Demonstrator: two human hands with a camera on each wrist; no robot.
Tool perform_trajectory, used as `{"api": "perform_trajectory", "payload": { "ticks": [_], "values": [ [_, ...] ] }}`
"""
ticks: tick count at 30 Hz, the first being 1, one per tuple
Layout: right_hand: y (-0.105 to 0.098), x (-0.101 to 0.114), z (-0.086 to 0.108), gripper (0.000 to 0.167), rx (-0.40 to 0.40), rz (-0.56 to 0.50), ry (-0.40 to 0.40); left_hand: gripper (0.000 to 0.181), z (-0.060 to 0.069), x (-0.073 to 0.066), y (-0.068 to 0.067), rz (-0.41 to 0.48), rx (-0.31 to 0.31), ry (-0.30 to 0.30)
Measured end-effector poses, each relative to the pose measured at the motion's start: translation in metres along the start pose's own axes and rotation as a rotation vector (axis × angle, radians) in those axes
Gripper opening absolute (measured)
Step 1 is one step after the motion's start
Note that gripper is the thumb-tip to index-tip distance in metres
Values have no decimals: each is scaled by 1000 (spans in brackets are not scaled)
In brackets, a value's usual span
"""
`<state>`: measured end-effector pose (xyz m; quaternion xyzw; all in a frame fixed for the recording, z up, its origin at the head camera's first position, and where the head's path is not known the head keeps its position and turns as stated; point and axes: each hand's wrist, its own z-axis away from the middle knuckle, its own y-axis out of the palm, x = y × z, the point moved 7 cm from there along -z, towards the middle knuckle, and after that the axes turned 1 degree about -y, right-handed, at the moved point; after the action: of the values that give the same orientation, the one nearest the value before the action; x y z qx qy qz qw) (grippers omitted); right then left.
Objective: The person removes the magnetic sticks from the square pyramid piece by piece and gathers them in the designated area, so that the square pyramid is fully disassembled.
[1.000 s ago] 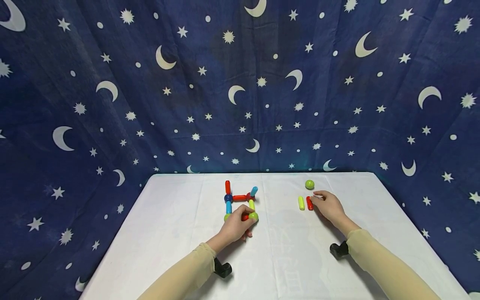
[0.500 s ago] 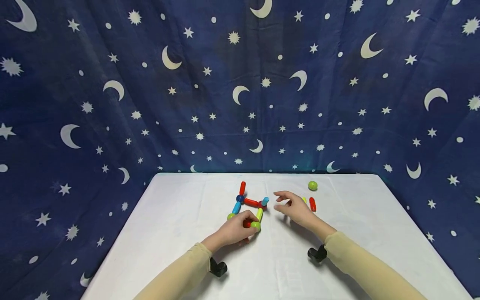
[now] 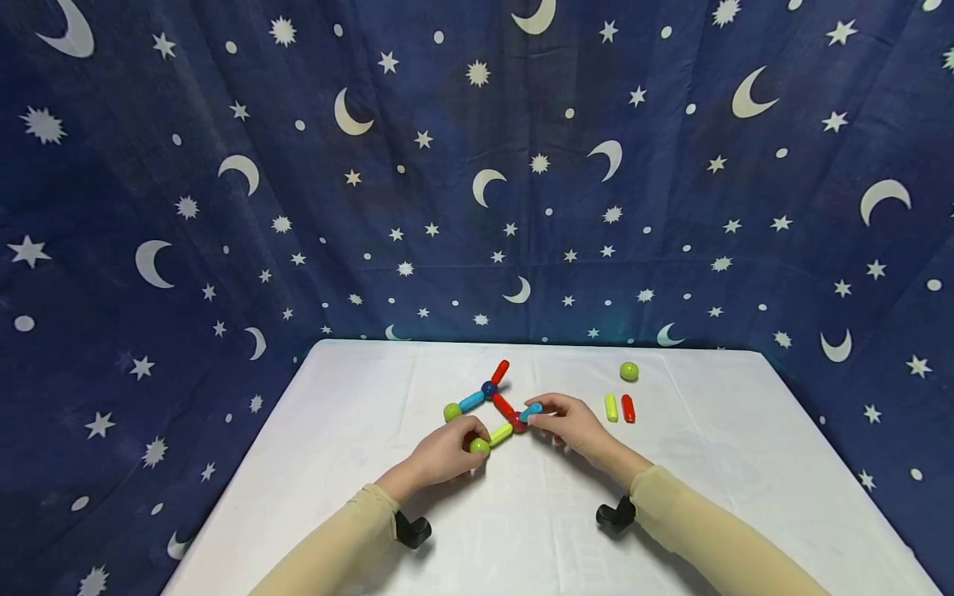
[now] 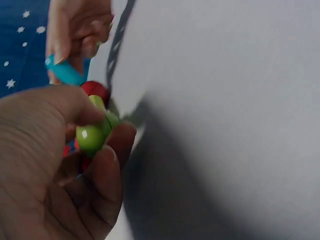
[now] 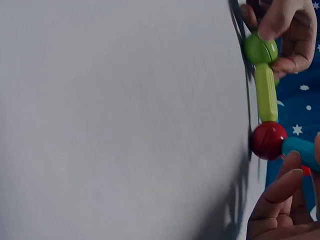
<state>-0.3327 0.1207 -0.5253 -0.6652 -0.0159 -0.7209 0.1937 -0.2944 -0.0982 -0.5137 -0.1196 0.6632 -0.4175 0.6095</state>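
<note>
A joined frame of colored rods and balls lies on the table. My left hand (image 3: 445, 451) grips its near green ball (image 3: 479, 445), with thumb and fingers around it in the left wrist view. A yellow-green rod (image 5: 266, 92) links that ball to a red ball (image 5: 269, 140). From the red ball a light blue rod (image 3: 531, 411) sticks up, and my right hand (image 3: 572, 425) pinches it. A red rod (image 3: 503, 406) runs from the red ball to a dark blue ball (image 3: 489, 387). Beyond are another blue rod (image 3: 471, 401) and a second green ball (image 3: 452, 411). My left fingers hide part of the frame.
To the right lie a loose yellow-green rod (image 3: 611, 407) and a loose red rod (image 3: 628, 408), with a loose green ball (image 3: 629, 372) behind them. A white cloth covers the table (image 3: 566, 530). Behind its far edge hangs a dark blue curtain (image 3: 417, 199) with moons and stars.
My right hand has moved left from beside the loose red rod and now pinches the upright blue rod. The frame has turned clockwise, with my left hand still on its near green ball.
</note>
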Motion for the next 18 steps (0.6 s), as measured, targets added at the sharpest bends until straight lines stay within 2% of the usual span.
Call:
{"api": "perform_trajectory", "payload": {
  "ticks": [3, 5, 8, 11, 15, 18],
  "values": [
    [4, -8, 0, 43, -9, -118, 59, 29, -2, -1, -10, -68, -55, -13],
    [8, -13, 0, 44, -3, -208, 94, 39, -3, -3, -11, -50, -79, -28],
    [16, -19, 1, 47, 15, -338, 154, 48, -7, -9, -5, 41, -89, -47],
    [22, -20, 1, 51, 13, -431, 196, 47, -13, -15, 6, 135, -111, -60],
    [29, -21, -1, 51, -33, -526, 227, 41, -21, -15, 18, 283, -149, -85],
    [33, -23, -2, 44, -91, -571, 251, 38, -27, -12, 24, 367, -157, -105]
  ]
}}
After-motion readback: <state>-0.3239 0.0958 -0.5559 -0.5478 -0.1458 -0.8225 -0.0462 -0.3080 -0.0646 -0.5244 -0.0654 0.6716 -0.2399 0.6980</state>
